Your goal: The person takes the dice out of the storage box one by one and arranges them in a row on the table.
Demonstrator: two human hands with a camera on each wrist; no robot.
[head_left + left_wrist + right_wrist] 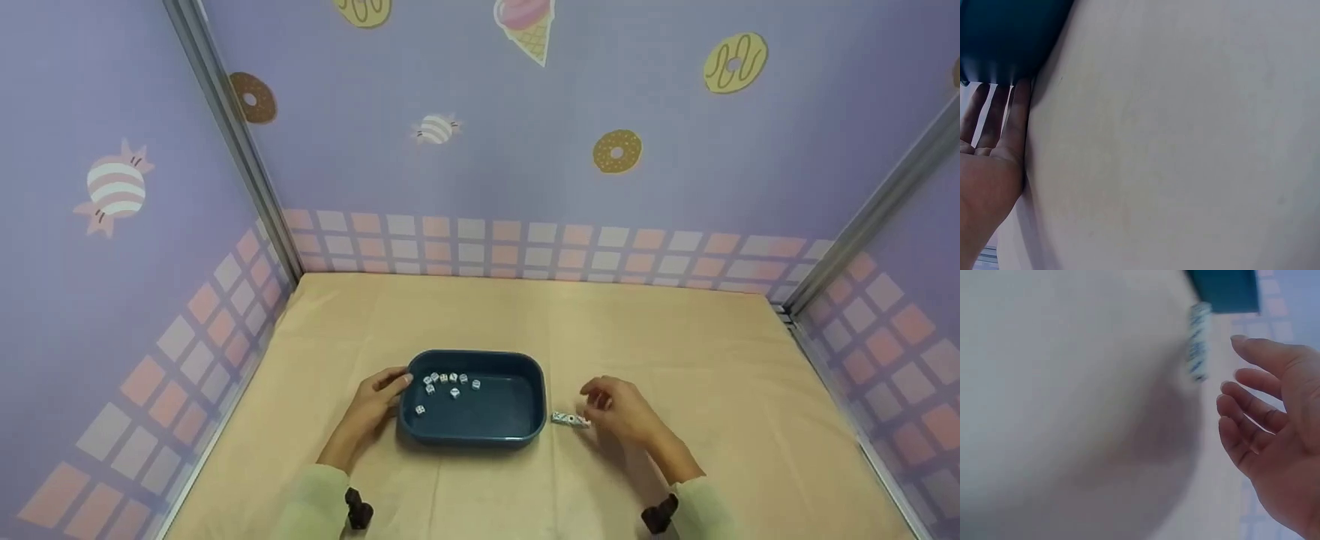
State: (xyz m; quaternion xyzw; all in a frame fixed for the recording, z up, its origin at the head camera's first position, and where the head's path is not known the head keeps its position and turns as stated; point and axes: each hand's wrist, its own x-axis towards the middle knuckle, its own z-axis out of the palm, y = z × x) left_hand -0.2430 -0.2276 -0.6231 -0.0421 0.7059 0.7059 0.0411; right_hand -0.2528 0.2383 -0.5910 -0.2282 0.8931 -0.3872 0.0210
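Observation:
A dark blue rectangular tray [480, 435] sits on the cloth-covered table, with several white dice [454, 393] scattered over its left and back part. My left hand [375, 399] rests against the tray's left side, thumb at the rim. In the left wrist view its straight fingers [1016, 121] touch the outer wall. Just right of the tray, several more dice stand in a short row [571, 420]. My right hand [621, 409] hovers beside the right end of that row, fingers loosely bent and holding nothing. The right wrist view shows a gap between the fingertips and the blurred row.
A beige cloth [675, 337] covers the table. Purple walls with printed sweets [617, 152] close it in at the back, left and right. Metal posts [247, 150] stand at the back corners.

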